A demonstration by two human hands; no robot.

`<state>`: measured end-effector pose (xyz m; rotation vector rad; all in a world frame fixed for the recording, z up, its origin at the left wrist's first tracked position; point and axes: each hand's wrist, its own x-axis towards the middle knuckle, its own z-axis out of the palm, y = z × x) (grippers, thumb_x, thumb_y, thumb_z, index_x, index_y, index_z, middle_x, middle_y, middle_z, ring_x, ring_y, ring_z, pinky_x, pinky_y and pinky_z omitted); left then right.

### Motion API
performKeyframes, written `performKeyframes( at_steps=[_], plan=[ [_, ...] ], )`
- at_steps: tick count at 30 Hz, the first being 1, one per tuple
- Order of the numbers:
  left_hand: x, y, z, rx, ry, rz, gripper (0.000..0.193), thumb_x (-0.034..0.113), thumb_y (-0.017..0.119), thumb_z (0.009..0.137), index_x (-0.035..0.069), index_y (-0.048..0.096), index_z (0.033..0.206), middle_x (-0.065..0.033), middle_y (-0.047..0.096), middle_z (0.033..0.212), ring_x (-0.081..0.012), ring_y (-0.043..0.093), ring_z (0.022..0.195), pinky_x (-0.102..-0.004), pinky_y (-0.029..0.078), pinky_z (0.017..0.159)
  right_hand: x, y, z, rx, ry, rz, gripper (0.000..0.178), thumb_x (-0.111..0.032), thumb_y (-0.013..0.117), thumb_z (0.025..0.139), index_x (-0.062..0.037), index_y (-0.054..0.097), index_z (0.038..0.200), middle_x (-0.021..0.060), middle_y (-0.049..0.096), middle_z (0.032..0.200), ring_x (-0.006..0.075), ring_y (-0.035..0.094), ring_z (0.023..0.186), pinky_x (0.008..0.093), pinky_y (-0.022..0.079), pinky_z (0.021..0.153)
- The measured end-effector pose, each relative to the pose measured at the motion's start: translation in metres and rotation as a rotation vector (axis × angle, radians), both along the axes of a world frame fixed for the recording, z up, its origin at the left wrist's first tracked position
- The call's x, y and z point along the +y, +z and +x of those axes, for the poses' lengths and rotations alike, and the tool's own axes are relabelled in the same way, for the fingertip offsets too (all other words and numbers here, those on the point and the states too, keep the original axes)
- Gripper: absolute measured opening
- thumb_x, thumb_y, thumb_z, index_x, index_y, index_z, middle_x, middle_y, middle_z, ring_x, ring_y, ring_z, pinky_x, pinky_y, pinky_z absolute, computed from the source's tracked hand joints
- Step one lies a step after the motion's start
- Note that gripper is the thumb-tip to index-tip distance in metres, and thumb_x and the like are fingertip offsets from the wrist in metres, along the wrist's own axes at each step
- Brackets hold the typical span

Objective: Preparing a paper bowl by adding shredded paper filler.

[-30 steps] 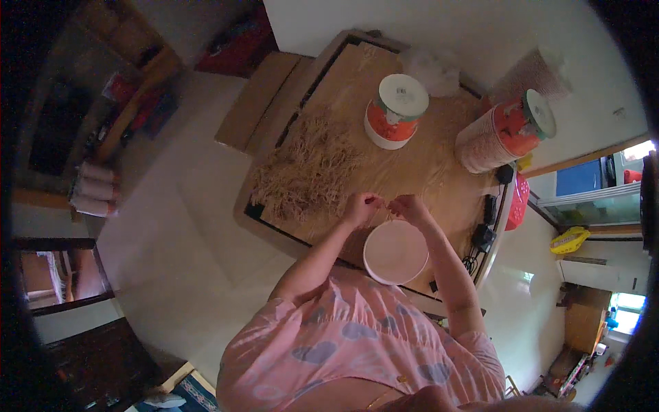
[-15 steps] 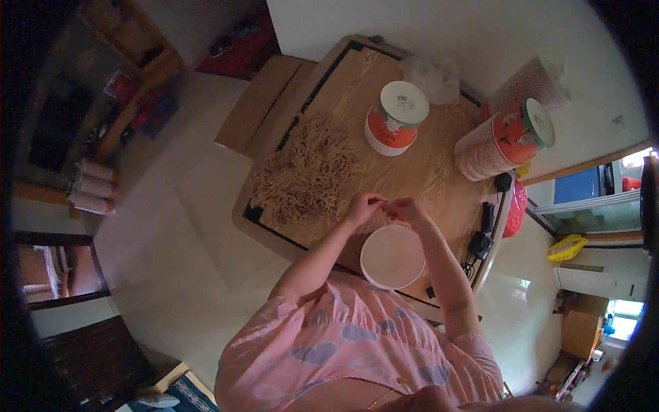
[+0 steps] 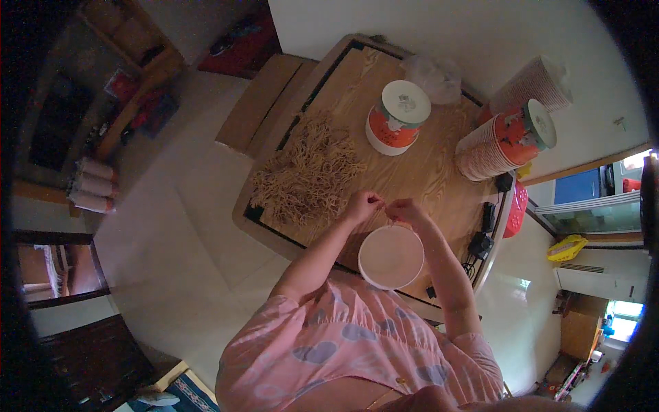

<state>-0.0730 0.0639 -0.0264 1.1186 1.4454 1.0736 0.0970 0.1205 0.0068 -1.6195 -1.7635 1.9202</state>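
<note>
A round white paper tub [image 3: 391, 258] stands close in front of my body at the table's near edge, its open top toward me. Just beyond its far rim, my left hand [image 3: 362, 206] and my right hand [image 3: 406, 212] face each other, fingertips pinched and a small gap between them. Something thin shows by the rim under my right fingers, but what either hand holds is too small to make out. Left of my hands lies a tangled heap of tan cords [image 3: 309, 170].
The wooden table [image 3: 439, 182] also bears a short stack of orange-and-white tubs [image 3: 392, 132], a long leaning stack of tubs [image 3: 486, 149] and a clear plastic bag [image 3: 434, 77]. Black adapters [image 3: 480, 244] lie along the right edge. A cardboard box [image 3: 259, 103] stands beyond the left edge.
My fingertips, close together before, are now slightly farther apart. The tub appears a little farther left in view, while the heap and stacks stay put.
</note>
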Motion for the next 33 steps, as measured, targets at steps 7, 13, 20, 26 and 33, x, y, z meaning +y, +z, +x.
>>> performKeyframes(
  at_steps=[7,13,20,26,33],
  plan=[
    [-0.004,-0.025,0.002,0.189,0.136,0.115,0.006,0.010,0.064,0.070,0.004,0.064,0.070,-0.0065,0.062,0.063,-0.0205,0.061,0.058,-0.0305,0.048,0.057,-0.013,0.020,0.012,0.137,0.422,0.386,0.013,-0.017,0.063,0.073,-0.0044,0.060,0.071,-0.0008,0.054,0.060,0.0076,0.049,0.055,0.0221,0.038,0.048],
    [-0.013,-0.023,0.000,0.174,0.007,0.196,0.028,0.009,0.065,0.066,0.005,0.061,0.094,-0.0121,0.062,0.087,-0.0236,0.060,0.081,-0.0316,0.047,0.069,-0.022,0.025,0.015,0.233,-0.047,-0.185,0.011,-0.016,0.063,0.076,-0.0064,0.059,0.073,-0.0008,0.054,0.064,0.0072,0.048,0.055,0.0210,0.039,0.050],
    [-0.037,0.099,0.001,0.185,-0.057,0.349,0.037,0.006,0.065,0.069,0.007,0.056,0.106,-0.0123,0.060,0.090,-0.0218,0.057,0.085,-0.0325,0.046,0.076,-0.037,0.070,0.010,0.478,-0.187,-0.234,0.007,-0.009,0.060,0.079,-0.0040,0.056,0.082,0.0016,0.057,0.075,0.0084,0.053,0.067,0.0213,0.043,0.060],
    [-0.043,0.092,0.000,-0.067,-0.207,0.053,0.017,0.008,0.058,0.079,0.005,0.060,0.096,-0.0054,0.063,0.080,-0.0128,0.059,0.072,-0.0278,0.048,0.066,-0.045,0.068,0.010,0.503,-0.145,-0.172,0.009,-0.009,0.060,0.079,-0.0023,0.057,0.084,0.0026,0.057,0.075,0.0094,0.054,0.070,0.0219,0.044,0.064],
    [-0.043,0.082,-0.003,0.052,-0.138,0.034,0.013,0.010,0.055,0.083,0.000,0.061,0.089,-0.0049,0.063,0.069,-0.0118,0.060,0.067,-0.0244,0.048,0.064,-0.057,0.066,0.019,0.224,0.072,-0.074,0.011,-0.013,0.060,0.080,-0.0020,0.059,0.078,0.0000,0.057,0.073,0.0079,0.052,0.069,0.0215,0.042,0.062]
  ],
)
